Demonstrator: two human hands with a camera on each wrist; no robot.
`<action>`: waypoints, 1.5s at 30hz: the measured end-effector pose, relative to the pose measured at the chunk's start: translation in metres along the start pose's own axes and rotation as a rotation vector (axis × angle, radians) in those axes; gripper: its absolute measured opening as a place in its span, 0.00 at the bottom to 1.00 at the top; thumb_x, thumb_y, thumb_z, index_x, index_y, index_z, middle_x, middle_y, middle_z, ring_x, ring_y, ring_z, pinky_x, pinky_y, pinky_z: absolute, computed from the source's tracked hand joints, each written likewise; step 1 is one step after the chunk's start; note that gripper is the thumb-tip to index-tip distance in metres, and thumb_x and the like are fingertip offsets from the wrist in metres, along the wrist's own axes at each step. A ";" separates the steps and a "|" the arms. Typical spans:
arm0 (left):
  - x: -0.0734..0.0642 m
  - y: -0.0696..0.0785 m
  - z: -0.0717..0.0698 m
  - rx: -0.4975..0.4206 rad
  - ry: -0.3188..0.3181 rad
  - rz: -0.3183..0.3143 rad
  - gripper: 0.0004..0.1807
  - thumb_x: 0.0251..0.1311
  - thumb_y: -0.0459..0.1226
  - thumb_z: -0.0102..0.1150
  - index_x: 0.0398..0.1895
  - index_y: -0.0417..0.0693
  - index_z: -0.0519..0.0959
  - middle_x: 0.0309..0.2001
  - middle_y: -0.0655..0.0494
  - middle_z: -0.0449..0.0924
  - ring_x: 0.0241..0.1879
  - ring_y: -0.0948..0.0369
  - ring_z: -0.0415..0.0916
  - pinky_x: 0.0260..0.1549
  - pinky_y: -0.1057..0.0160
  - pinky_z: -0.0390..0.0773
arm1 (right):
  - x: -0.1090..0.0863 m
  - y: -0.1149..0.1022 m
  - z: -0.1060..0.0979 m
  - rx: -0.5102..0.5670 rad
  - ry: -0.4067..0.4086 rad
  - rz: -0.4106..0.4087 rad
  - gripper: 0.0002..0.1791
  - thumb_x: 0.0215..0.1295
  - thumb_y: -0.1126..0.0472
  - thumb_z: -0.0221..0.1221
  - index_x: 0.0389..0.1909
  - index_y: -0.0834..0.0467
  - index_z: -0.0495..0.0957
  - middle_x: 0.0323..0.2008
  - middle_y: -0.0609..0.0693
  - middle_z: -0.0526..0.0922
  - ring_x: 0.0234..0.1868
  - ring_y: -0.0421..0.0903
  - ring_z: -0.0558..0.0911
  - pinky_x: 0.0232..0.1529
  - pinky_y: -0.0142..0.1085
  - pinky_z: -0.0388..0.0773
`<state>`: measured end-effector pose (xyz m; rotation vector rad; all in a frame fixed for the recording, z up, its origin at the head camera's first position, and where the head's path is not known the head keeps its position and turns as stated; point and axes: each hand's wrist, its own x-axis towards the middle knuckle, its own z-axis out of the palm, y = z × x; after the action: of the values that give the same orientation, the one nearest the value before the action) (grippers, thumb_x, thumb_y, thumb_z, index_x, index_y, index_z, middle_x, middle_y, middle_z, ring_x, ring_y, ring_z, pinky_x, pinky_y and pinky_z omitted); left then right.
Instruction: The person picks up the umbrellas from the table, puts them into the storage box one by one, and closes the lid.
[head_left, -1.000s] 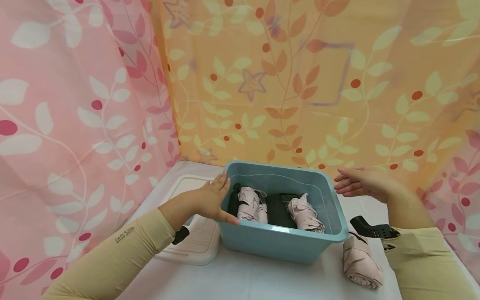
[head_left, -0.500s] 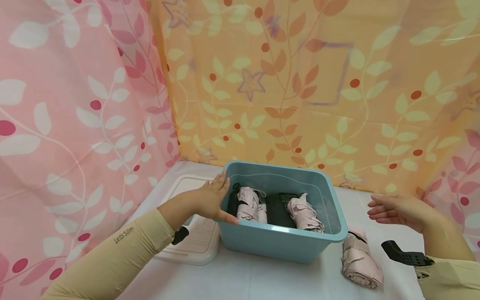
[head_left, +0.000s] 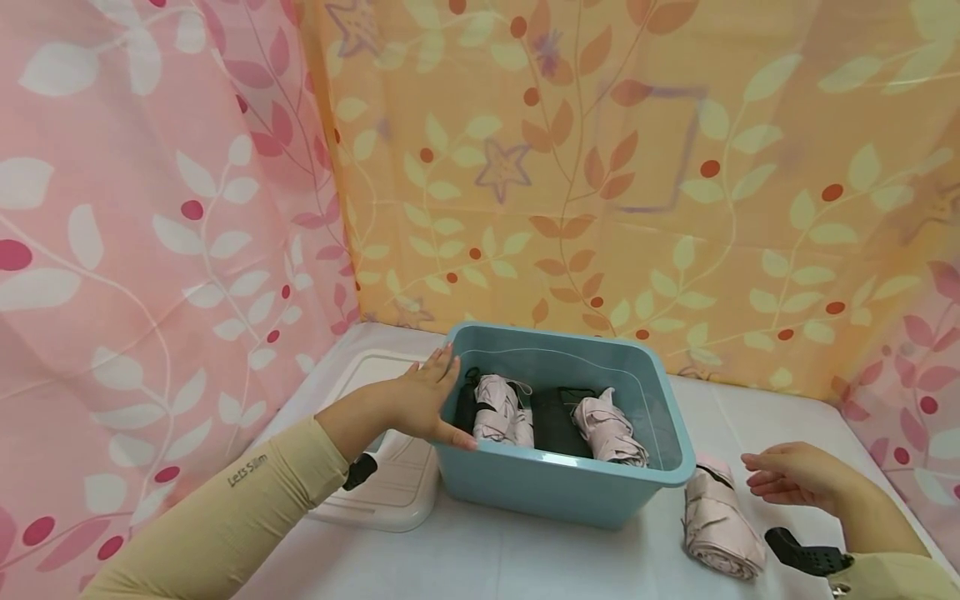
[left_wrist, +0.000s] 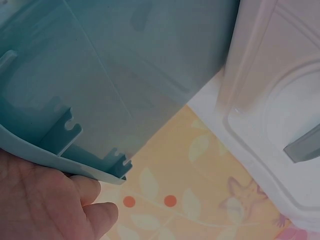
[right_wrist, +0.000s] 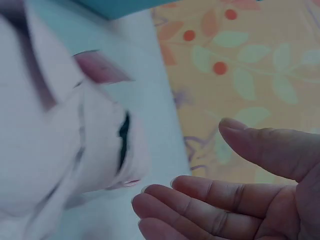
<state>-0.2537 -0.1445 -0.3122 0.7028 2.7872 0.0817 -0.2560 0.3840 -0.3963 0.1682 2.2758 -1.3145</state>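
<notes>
My left hand [head_left: 422, 402] rests on the left rim of a blue storage bin [head_left: 540, 487], its fingers fairly straight. In the left wrist view, its fingertips touch the bin's edge from outside. Inside the bin lie a pale pink folded umbrella [head_left: 495, 408], another pink folded bundle [head_left: 611, 429], and a black pouch-like item [head_left: 557, 421] between them. To the bin's right, a rolled pink folded umbrella [head_left: 722, 521] with a dark strap lies on the table. Just right of that umbrella, my right hand [head_left: 806, 475] hovers with relaxed fingers, holding nothing and apart from it.
A white lid [head_left: 382, 492] lies flat left of the bin, partly beneath my left forearm. The white-covered table [head_left: 517, 562] is bounded by a yellow leaf-print curtain [head_left: 570, 183] behind and a pink one [head_left: 150, 275] at left.
My right hand has moved right, away from the bin, then down toward the rolled umbrella on the table. My left hand and the bin have stayed in place.
</notes>
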 end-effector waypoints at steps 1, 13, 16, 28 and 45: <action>0.000 0.000 0.000 0.001 0.001 0.000 0.69 0.37 0.76 0.45 0.71 0.40 0.34 0.71 0.42 0.23 0.70 0.49 0.24 0.64 0.45 0.41 | 0.002 0.002 0.003 -0.015 0.017 0.021 0.27 0.64 0.52 0.54 0.46 0.76 0.68 0.32 0.56 0.81 0.34 0.50 0.82 0.38 0.41 0.79; 0.002 0.000 0.002 0.007 -0.007 -0.013 0.69 0.35 0.77 0.44 0.71 0.41 0.34 0.71 0.44 0.23 0.70 0.50 0.23 0.65 0.46 0.39 | 0.019 0.021 0.034 -0.117 0.055 0.106 0.21 0.55 0.50 0.63 0.30 0.66 0.73 0.25 0.52 0.75 0.25 0.44 0.77 0.30 0.37 0.78; 0.001 -0.001 0.002 0.009 -0.004 -0.013 0.69 0.36 0.77 0.44 0.71 0.40 0.34 0.71 0.43 0.23 0.70 0.50 0.23 0.65 0.46 0.39 | 0.024 0.022 0.040 -0.172 0.085 0.107 0.22 0.52 0.49 0.65 0.27 0.64 0.71 0.20 0.48 0.72 0.21 0.42 0.73 0.25 0.35 0.73; 0.001 -0.001 0.002 -0.014 -0.014 -0.019 0.69 0.36 0.76 0.45 0.71 0.41 0.33 0.71 0.44 0.22 0.69 0.51 0.21 0.65 0.45 0.38 | 0.029 0.020 0.052 -0.179 0.124 0.122 0.21 0.50 0.49 0.66 0.15 0.54 0.65 0.13 0.42 0.62 0.18 0.39 0.65 0.21 0.31 0.64; 0.002 0.000 0.003 0.014 -0.008 -0.025 0.69 0.35 0.77 0.44 0.71 0.40 0.34 0.71 0.44 0.23 0.70 0.51 0.23 0.65 0.45 0.39 | 0.020 0.005 0.054 -0.263 0.168 -0.043 0.14 0.57 0.58 0.60 0.20 0.60 0.67 0.16 0.46 0.64 0.19 0.40 0.65 0.20 0.31 0.64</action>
<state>-0.2540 -0.1434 -0.3155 0.6693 2.7907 0.0545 -0.2519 0.3385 -0.4314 0.1436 2.5821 -1.0418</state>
